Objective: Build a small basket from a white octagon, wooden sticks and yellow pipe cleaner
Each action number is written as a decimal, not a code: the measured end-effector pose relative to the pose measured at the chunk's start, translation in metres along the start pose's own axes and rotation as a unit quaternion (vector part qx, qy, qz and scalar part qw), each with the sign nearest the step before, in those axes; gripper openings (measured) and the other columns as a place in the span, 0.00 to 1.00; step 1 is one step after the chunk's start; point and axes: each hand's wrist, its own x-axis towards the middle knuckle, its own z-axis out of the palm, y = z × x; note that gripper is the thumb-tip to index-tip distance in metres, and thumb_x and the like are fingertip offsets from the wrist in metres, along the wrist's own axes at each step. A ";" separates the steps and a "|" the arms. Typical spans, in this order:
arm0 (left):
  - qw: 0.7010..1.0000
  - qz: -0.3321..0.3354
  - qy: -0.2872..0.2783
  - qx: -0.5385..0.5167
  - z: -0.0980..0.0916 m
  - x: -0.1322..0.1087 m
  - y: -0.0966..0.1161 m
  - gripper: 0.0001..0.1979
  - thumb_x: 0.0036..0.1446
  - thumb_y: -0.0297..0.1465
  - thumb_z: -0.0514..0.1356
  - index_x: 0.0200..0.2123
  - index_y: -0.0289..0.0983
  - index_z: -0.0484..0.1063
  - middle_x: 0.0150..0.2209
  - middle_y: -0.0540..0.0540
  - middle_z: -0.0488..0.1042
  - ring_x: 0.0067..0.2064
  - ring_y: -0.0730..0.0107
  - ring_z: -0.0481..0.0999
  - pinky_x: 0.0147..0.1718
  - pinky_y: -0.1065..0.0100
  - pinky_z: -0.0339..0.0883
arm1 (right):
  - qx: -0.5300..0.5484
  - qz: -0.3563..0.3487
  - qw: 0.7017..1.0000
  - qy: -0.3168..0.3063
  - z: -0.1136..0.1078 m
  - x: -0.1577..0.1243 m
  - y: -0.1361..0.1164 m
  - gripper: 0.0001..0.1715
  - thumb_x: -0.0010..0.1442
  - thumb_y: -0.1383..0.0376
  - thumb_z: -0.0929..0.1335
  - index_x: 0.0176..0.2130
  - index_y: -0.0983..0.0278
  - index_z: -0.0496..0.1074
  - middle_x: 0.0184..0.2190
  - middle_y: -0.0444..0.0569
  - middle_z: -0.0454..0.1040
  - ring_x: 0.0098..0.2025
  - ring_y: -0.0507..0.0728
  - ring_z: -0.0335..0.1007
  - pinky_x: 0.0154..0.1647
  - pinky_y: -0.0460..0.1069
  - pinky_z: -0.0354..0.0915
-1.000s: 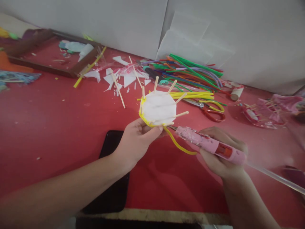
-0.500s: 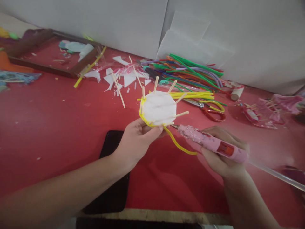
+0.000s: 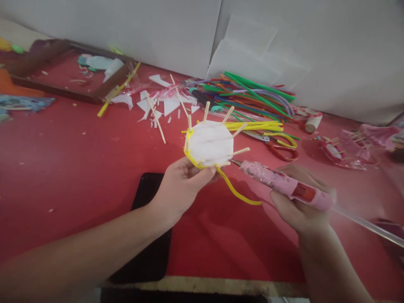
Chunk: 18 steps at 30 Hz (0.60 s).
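My left hand [image 3: 186, 181] grips the near edge of a white disc [image 3: 211, 143], thumb on top and fingers partly hidden beneath. Several short wooden sticks [image 3: 206, 112] stand up around the disc's rim. A yellow pipe cleaner [image 3: 238, 194] runs along the left and near edge, and its loose end hangs down to the right. My right hand [image 3: 303, 202] is wrapped round a pink hot glue gun [image 3: 280, 182], whose metal nozzle is at the disc's near right edge, close to a stick. A clear glue stick [image 3: 369, 225] sticks out of its back.
On the red table [image 3: 94, 168] lies a black phone [image 3: 151, 244] under my left forearm. Behind are yellow-and-red scissors [image 3: 282, 151], colored pipe cleaners [image 3: 252, 97], white paper scraps [image 3: 172, 105] and a brown frame [image 3: 57, 90]. A pink stick-and-fabric piece [image 3: 350, 147] sits at right.
My right hand and the glue gun have shifted slightly right, with the nozzle now slightly higher along the disc's edge. The left hand and disc have stayed nearly still.
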 end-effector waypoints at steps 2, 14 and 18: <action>1.000 0.000 -0.001 0.000 0.000 0.000 0.000 0.09 0.51 0.29 0.71 0.38 0.38 0.82 0.41 0.46 0.85 0.42 0.68 0.83 0.42 0.72 0.79 | 0.002 0.000 1.000 0.012 0.000 0.000 0.001 0.09 0.52 0.73 0.68 0.32 0.58 0.68 0.25 0.43 0.71 0.24 0.53 0.67 0.24 0.49 0.62; 1.000 0.001 -0.007 -0.005 0.001 0.000 0.000 0.09 0.51 0.30 0.71 0.38 0.39 0.83 0.41 0.47 0.85 0.44 0.67 0.83 0.42 0.72 0.79 | -0.015 0.017 0.999 0.028 0.001 0.001 0.000 0.08 0.50 0.73 0.67 0.28 0.60 0.66 0.23 0.42 0.69 0.22 0.52 0.64 0.23 0.48 0.58; 1.000 0.001 0.000 0.000 0.000 -0.001 0.000 0.08 0.49 0.30 0.72 0.36 0.38 0.83 0.39 0.47 0.85 0.40 0.68 0.83 0.41 0.71 0.79 | -0.021 0.094 0.995 0.015 0.003 -0.002 0.003 0.06 0.48 0.72 0.66 0.26 0.60 0.67 0.23 0.43 0.70 0.25 0.54 0.67 0.27 0.49 0.61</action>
